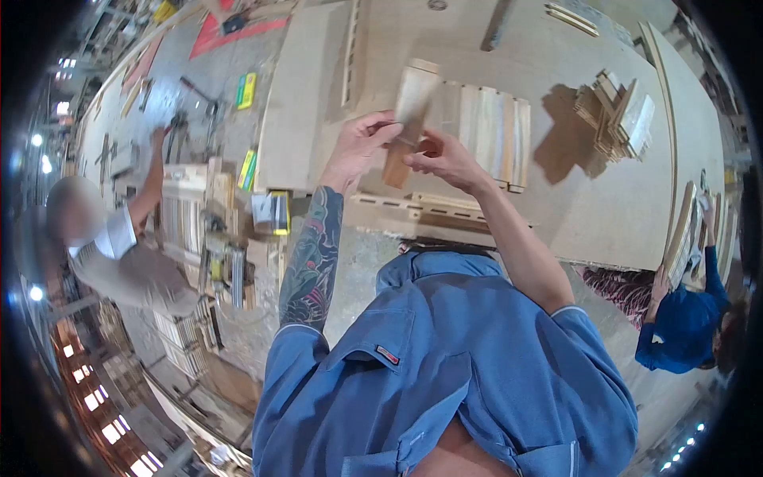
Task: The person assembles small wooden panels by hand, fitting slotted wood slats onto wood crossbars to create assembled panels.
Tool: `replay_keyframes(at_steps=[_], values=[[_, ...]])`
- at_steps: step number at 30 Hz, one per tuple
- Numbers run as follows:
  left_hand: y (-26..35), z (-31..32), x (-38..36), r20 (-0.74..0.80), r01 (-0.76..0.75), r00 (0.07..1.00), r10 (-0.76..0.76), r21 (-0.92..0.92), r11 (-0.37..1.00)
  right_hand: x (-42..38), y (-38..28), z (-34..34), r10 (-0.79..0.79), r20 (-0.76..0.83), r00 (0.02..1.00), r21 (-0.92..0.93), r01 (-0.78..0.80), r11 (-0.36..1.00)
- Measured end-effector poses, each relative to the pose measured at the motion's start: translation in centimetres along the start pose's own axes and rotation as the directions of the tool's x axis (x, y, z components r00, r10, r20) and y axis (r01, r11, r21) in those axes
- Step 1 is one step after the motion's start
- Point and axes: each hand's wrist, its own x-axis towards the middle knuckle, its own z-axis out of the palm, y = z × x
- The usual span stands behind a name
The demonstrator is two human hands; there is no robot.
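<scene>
Between my two hands, above the table, is a short wooden board (414, 94), pale at its far end and browner at its near end. My left hand (359, 145) grips its left edge with the fingertips, at mid-length. Closed on the right edge, lower down, are the thumb and bent fingers of my right hand (447, 160). Just right of the board lies a row of wooden slats (494, 137) side by side. Nearer me, slotted wooden strips (421, 208) lie along the table's front edge.
A loose pile of wooden pieces (616, 115) rests on the tabletop (556, 219) at the right. A co-worker (131, 258) reaches over a tool-strewn bench at left. Another person in blue (683, 326) handles long boards (682, 230) at right. Yellow-green boxes (248, 169) lie at left.
</scene>
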Motion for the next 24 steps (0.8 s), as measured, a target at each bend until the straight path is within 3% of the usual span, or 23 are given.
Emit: replay_keyframes(at_steps=[2, 3, 5, 9, 12, 14, 16, 17, 18, 19, 20, 22, 24], values=[[1.9, 0.9, -0.9, 0.044, -0.175, 0.984, 0.175, 0.015, 0.984, 1.5, -0.3, 0.4, 0.006, 0.161, 0.987, -0.073, 0.006, 0.997], [-0.5, -2.5, -5.5, 0.036, -0.155, 0.987, 0.156, -0.026, 0.988, -0.5, 1.5, 5.5, 0.048, 0.167, 0.985, -0.096, -0.032, 0.995], [-0.8, -5.3, -7.3, -0.208, -0.291, 0.93, 0.302, 0.082, 0.953, -0.2, 4.1, 7.2, -0.037, 0.077, 0.996, -0.269, 0.056, 0.961], [1.9, -8.1, -10.7, -0.276, -0.371, 0.881, 0.383, 0.098, 0.924, -1.1, 5.2, 9.8, -0.189, 0.061, 0.98, -0.328, 0.199, 0.923], [6.0, -6.5, -11.6, -0.123, -0.49, 0.839, 0.53, 0.252, 0.835, -3.1, 1.2, 11.9, -0.127, 0.067, 0.99, -0.405, 0.143, 0.903], [8.0, -4.4, -11.5, -0.064, -0.535, 0.818, 0.572, 0.28, 0.797, -2.3, 4.2, 12.6, -0.156, 0.043, 0.987, -0.456, 0.159, 0.876], [8.9, -2.5, -11.0, 0.109, -0.627, 0.732, 0.672, 0.492, 0.604, -2.3, 5.2, 12.4, -0.184, 0.029, 0.983, -0.506, 0.173, 0.845], [8.3, -1.6, -10.6, 0.106, -0.627, 0.734, 0.671, 0.485, 0.61, -2.7, 5.1, 12.1, -0.215, 0.093, 0.972, -0.338, 0.234, 0.912], [7.7, -0.7, -10.6, 0.159, -0.591, 0.748, 0.644, 0.601, 0.538, -2.8, 5.1, 11.9, -0.257, 0.149, 0.955, -0.154, 0.279, 0.948], [7.0, -0.2, -10.5, 0.208, -0.549, 0.768, 0.606, 0.702, 0.454, -3.0, 5.6, 12.1, -0.248, 0.147, 0.958, -0.155, 0.269, 0.95], [6.4, -0.3, -10.4, 0.206, -0.547, 0.771, 0.602, 0.699, 0.461, -3.1, 6.1, 12.3, -0.379, 0.065, 0.923, -0.319, 0.379, 0.868], [5.9, -0.6, -10.6, 0.236, -0.428, 0.876, 0.42, 0.781, 0.454, -2.9, 6.5, 12.6, -0.504, -0.004, 0.864, -0.481, 0.44, 0.758], [5.2, -0.7, -10.9, 0.224, -0.425, 0.87, 0.439, 0.793, 0.436, -3.2, 6.6, 12.7, -0.421, 0.11, 0.9, -0.586, 0.401, 0.704]])
